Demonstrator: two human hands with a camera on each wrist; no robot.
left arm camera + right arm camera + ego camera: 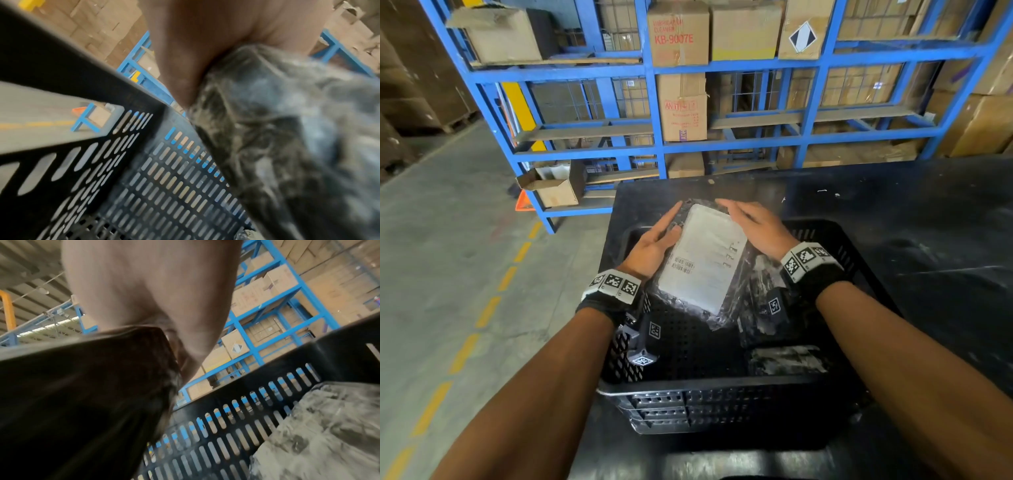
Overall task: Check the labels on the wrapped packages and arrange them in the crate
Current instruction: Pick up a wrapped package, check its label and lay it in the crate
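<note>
A black-wrapped package with a white printed label facing up is tilted over the far half of the black slotted crate. My left hand grips its left edge, thumb on top. My right hand holds its far right corner, fingers lying over the top and the thumb hidden. In the left wrist view the palm presses on the crinkled wrap. The right wrist view shows the palm on the dark package. Two more wrapped packages lie in the crate's right side.
The crate stands on a black table. Behind the table is a blue rack with cardboard boxes, and an open box sits on its low shelf. The concrete floor with a yellow dashed line lies to the left. The crate's left floor is bare.
</note>
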